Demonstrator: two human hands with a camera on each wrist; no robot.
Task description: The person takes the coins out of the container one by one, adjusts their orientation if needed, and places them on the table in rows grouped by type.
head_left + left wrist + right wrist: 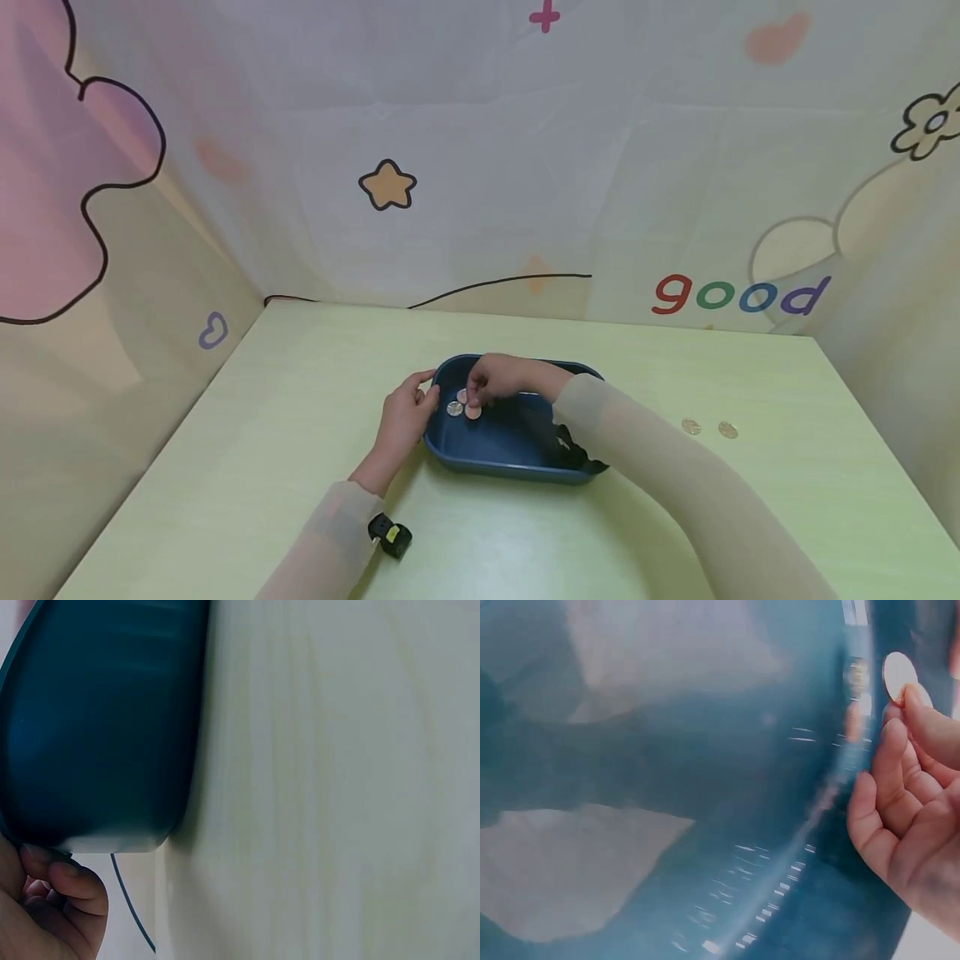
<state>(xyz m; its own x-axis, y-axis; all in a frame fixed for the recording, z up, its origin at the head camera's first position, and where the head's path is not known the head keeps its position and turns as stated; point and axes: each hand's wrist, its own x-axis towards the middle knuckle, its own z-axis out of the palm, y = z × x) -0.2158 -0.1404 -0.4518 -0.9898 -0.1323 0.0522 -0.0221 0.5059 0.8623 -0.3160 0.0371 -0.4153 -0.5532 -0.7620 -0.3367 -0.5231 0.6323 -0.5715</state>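
Observation:
The person's left hand (405, 413) grips the left end of a blue plastic tray (495, 468), thumb and fingers at its rim. The left wrist view shows those curled fingers (79, 889) against the outside of the tray. Inside the tray, the right hand (498, 377) reaches low near the left end. Its thumb and finger pinch a round coin (898, 676), seen in the right wrist view. Close by on the tray floor lies a silvery coin (454, 408); other coins are partly covered by the right hand.
To the right of the tray, two coins (691, 427) (728, 430) lie on the pale green table (300, 433). A printed cloth backdrop (480, 208) stands along the table's back and sides. Black wrist gear (392, 535) sits at the left sleeve.

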